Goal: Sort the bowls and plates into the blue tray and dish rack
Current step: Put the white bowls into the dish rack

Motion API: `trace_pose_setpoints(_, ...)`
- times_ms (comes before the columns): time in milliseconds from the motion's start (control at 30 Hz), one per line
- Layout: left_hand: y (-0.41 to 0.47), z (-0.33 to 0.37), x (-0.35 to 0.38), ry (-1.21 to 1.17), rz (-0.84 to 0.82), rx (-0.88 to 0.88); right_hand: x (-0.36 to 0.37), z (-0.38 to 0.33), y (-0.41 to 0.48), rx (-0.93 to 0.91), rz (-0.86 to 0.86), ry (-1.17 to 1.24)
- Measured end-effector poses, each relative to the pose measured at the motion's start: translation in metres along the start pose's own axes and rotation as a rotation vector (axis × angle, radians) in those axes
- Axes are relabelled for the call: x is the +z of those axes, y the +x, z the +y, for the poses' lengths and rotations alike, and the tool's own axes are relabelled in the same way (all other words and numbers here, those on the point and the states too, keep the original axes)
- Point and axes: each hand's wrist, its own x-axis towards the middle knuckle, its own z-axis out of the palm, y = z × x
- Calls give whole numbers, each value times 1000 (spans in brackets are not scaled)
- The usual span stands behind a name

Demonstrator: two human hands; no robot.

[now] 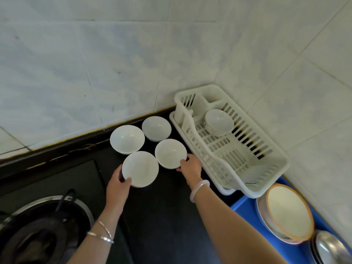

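Several white bowls sit on the black counter. My left hand (119,184) grips the near-left bowl (140,169) at its rim, thumb over the edge. My right hand (191,167) pinches the rim of the near-right bowl (170,153). Two more white bowls (127,139) (156,128) stand behind them near the wall. The white plastic dish rack (253,180) stands to the right and holds one patterned bowl (219,121). The blue tray (245,208) at the lower right carries stacked plates (289,212) with orange rims.
A gas stove burner (43,231) with a black pan support fills the lower left. Metal dishes (331,248) lie at the bottom right corner on the tray. Tiled walls close in behind and to the right of the counter.
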Motion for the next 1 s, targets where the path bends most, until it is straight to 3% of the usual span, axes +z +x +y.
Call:
trace_pose_setpoints(167, 5, -5, -6, -196, -59, -99, -7, -4, -12, -79, 56, 97)
trace_pose_setpoints(333, 5, -2, -7, -364, -66, -159, -9, -23, -30, -145, 2, 150)
trace_pose_setpoints(567, 1, 1, -8, -510, -91, -184, 17, -31, -49, -140, -93, -51)
trace_pose_setpoints(1000, 7, -2, -4, -465, -48, -183, 37, -24, -46, -113, -122, -239)
